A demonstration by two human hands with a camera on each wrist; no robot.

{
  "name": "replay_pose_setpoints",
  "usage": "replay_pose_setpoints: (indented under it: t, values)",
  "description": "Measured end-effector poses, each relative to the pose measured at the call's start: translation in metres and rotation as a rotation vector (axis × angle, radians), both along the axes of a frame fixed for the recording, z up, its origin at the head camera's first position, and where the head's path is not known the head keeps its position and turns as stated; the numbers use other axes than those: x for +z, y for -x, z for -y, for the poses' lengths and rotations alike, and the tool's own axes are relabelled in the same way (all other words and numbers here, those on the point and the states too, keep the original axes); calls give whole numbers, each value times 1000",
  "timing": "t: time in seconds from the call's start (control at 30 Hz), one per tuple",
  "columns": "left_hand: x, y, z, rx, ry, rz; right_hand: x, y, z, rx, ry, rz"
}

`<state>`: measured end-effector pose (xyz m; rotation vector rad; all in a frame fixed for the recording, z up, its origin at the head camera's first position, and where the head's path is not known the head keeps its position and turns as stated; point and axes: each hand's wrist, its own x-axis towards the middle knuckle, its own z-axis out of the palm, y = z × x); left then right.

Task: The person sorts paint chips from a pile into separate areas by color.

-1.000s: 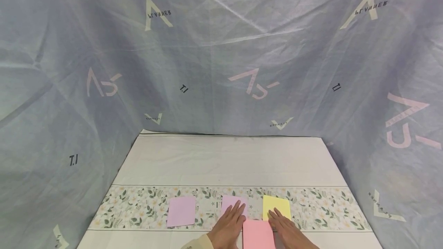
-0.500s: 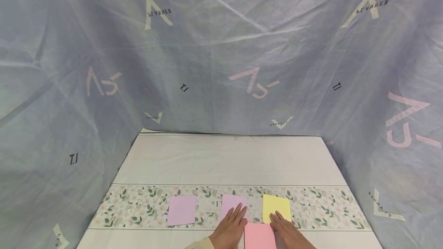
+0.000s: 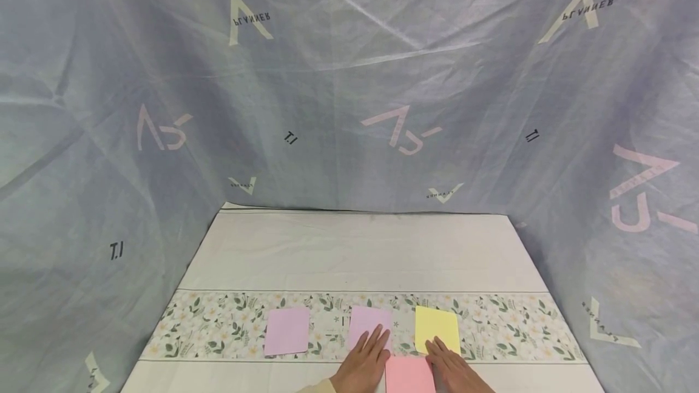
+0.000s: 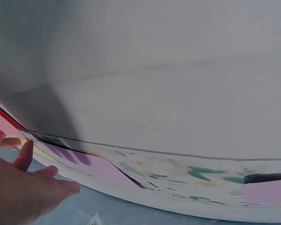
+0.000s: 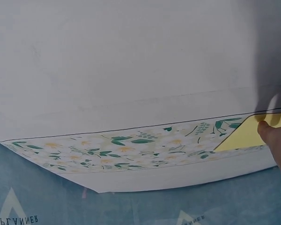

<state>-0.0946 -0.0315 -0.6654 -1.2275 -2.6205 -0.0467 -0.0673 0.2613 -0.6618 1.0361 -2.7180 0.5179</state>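
In the head view, a pink rectangular sheet or pad point(image 3: 411, 375) lies at the near edge between both hands, its lower part out of frame. My left hand point(image 3: 363, 361) is along its left side, fingers extended over the lower part of the middle lilac card point(image 3: 364, 320). At the pink piece's right side is my right hand point(image 3: 454, 370), its fingertips at the lower edge of the yellow card point(image 3: 437, 325). Another lilac card point(image 3: 287, 331) lies to the left. The left wrist view shows the pink piece's edge point(image 4: 5, 121) close to the left fingers. Whether it is one sheet or a stack, I cannot tell.
A white table cover point(image 3: 349, 253) with a floral band point(image 3: 218, 326) spreads under the cards. Grey-blue printed sheeting point(image 3: 338, 77) hangs behind and on both sides of the table.
The pink piece has shifted slightly toward the near edge. Both hands have moved back a little with it, uncovering more of the middle lilac and yellow cards. The left lilac card stays put.
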Motion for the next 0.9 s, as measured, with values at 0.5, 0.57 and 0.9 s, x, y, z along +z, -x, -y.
replay_pose_setpoints:
  t: [0.5,0.57,0.9]
  values:
    - [-3,-4,-2,8,38,-7,-5,-3,-2,34,29,-37]
    - [-4,-5,-2,7,38,-11,-6,-3,-2,50,34,-53]
    - [0,-6,-2,-10,52,-43,-8,-5,-3,36,19,-77]
